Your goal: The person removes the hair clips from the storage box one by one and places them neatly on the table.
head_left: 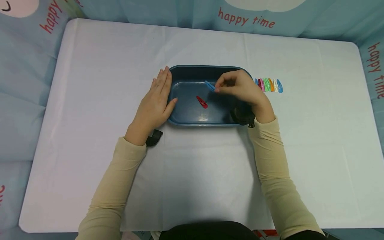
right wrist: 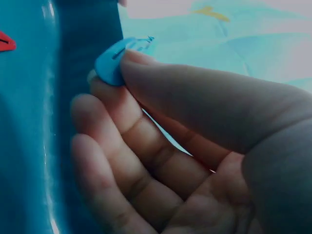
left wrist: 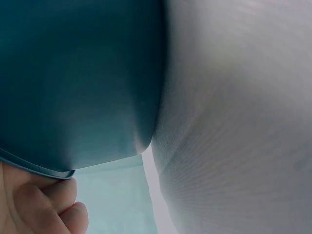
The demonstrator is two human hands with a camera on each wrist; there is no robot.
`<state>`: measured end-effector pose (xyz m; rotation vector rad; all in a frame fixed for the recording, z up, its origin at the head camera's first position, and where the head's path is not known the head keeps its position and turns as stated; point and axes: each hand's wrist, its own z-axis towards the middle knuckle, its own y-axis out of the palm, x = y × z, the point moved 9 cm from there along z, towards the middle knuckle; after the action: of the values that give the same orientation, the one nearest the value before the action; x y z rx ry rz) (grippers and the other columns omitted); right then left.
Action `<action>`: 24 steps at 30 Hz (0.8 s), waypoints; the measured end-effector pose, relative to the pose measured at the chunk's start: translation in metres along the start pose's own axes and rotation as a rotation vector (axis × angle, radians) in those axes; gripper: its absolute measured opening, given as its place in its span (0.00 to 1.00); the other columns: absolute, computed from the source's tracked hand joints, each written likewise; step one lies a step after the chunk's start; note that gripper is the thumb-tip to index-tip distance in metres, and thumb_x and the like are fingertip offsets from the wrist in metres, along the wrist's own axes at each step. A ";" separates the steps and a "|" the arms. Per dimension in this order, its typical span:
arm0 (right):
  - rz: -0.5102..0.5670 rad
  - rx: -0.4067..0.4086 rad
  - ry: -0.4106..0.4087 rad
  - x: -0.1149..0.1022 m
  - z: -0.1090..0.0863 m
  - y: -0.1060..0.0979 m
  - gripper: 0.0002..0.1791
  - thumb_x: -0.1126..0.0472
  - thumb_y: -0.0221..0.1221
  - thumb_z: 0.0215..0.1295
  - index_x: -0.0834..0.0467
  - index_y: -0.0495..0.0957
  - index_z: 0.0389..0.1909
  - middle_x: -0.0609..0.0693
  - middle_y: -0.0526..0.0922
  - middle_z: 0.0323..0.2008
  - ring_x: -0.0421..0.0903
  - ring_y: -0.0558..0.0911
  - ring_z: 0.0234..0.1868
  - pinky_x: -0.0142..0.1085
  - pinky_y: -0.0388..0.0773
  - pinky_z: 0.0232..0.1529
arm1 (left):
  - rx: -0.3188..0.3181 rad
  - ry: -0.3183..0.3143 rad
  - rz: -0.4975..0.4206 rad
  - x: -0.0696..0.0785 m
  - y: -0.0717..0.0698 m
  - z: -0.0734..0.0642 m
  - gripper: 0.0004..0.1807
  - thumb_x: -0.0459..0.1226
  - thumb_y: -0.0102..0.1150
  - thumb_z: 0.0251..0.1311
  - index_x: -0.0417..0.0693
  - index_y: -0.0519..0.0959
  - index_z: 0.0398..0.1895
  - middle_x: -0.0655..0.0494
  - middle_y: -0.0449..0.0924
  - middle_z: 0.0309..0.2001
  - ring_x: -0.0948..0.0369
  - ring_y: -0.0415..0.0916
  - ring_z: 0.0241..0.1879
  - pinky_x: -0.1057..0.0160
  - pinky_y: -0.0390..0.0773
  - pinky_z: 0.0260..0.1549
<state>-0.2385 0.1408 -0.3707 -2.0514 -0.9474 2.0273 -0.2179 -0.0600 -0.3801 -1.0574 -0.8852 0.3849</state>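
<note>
A blue snap hair clip [head_left: 210, 86] is pinched between the thumb and forefinger of my right hand [head_left: 240, 87], above the dark blue tray [head_left: 210, 125]. In the right wrist view the same blue clip [right wrist: 111, 63] shows at the fingertips. A red hair clip [head_left: 202, 102] lies on the tray floor, left of the middle. My left hand [head_left: 156, 98] rests along the tray's left edge, fingers straight and thumb over the rim. The left wrist view shows the tray's outer wall [left wrist: 83, 87] with fingertips [left wrist: 46, 207] by its rim.
Just right of the tray, several hair clips [head_left: 271, 85] in mixed colours lie in a row, partly hidden by my right hand. A white cloth [head_left: 99, 66] covers the table. Pale blue printed fabric [head_left: 186, 16] surrounds it.
</note>
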 end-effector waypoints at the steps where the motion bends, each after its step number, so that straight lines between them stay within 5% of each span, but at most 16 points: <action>1: 0.005 0.012 0.000 0.000 0.000 -0.001 0.02 0.70 0.62 0.59 0.63 0.82 0.29 0.53 0.81 0.29 0.44 0.78 0.30 0.30 0.74 0.34 | 0.002 0.000 0.001 0.000 0.000 0.000 0.38 0.41 0.46 0.69 0.30 0.44 0.72 0.41 0.38 0.74 0.53 0.34 0.73 0.55 0.40 0.68; 13: 0.087 0.117 -0.019 -0.006 -0.012 -0.024 0.02 0.70 0.61 0.59 0.65 0.82 0.31 0.50 0.80 0.27 0.46 0.77 0.30 0.30 0.74 0.36 | -0.010 -0.010 0.007 0.000 0.000 0.000 0.38 0.41 0.46 0.68 0.30 0.43 0.72 0.41 0.37 0.74 0.53 0.34 0.73 0.56 0.39 0.68; 24: 0.158 0.208 0.046 0.003 -0.024 -0.051 0.02 0.69 0.63 0.58 0.64 0.83 0.31 0.49 0.81 0.25 0.50 0.78 0.29 0.32 0.75 0.36 | -0.018 -0.015 0.009 0.001 0.000 0.000 0.38 0.42 0.45 0.69 0.30 0.43 0.72 0.41 0.37 0.74 0.55 0.32 0.73 0.56 0.39 0.68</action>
<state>-0.2338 0.1915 -0.3464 -2.1076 -0.5549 2.0430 -0.2176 -0.0593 -0.3802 -1.0764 -0.8989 0.3936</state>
